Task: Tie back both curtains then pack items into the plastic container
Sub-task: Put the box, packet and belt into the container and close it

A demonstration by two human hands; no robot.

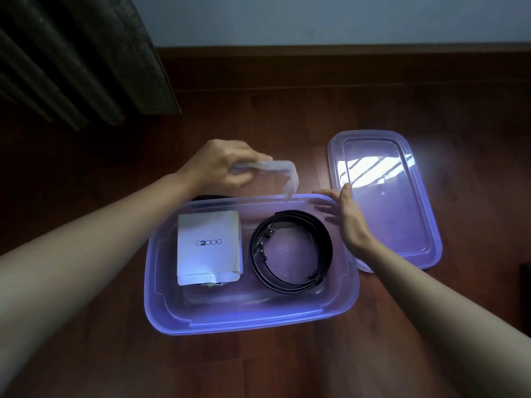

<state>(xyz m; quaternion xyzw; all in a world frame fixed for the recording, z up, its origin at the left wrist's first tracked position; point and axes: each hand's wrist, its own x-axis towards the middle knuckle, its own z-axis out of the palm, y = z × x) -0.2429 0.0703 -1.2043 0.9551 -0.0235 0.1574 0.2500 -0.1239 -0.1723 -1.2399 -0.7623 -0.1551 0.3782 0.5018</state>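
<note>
A clear purple-tinted plastic container (161,285) stands open on the wooden floor. Inside lie a white paper packet (208,248) printed "G2000" on the left and a coiled black belt (291,251) on the right. My left hand (221,165) hovers above the container's far rim and grips a thin, blurred, translucent white item (283,173) whose end droops toward the container. My right hand (349,214) is at the far right corner of the container, fingers straight and spread, holding nothing. A dark curtain (74,56) hangs at the upper left.
The container's lid (385,196) lies flat on the floor just right of the container, its near left edge tucked behind the container's corner. A dark object (211,197) shows behind the container's far wall. A skirting board and pale wall run along the back.
</note>
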